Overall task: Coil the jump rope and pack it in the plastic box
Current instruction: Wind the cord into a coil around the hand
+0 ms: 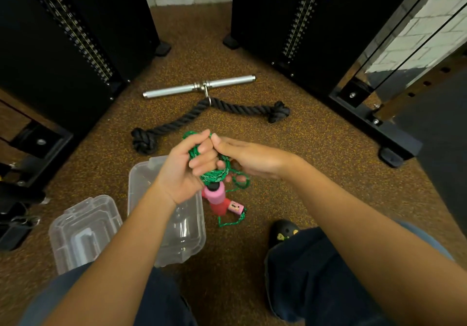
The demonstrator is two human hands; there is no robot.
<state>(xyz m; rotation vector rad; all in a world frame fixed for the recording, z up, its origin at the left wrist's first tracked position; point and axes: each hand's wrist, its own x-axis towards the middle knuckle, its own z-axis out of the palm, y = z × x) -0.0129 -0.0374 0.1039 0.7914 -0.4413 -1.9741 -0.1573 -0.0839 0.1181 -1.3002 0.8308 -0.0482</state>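
From the head camera I look down at two bare forearms meeting near the middle of the frame, above a speckled brown floor.

The left hand is curled shut around a bundle of green jump rope. Its fingers wrap across the coils, and its thumb presses the top of the bundle. Green loops show above the thumb and below the fist.

The right hand comes in from the right, with its thumb tip touching the left thumb at the top of the bundle. Its fingers lie mostly behind the rope, loosely bent; I cannot tell whether they pinch a strand. A loose green loop hangs just under this hand.

Just below the left fist, a pink handle points up at the camera. A second handle, red and pink, lies on the floor beside it, with a strand of green cord trailing from its end.

The clear plastic box sits open on the floor at lower centre, partly behind the left forearm. Its clear lid lies just to its left.

In the upper centre, a thick black rope with knotted ends and a metal bar lie on the floor.
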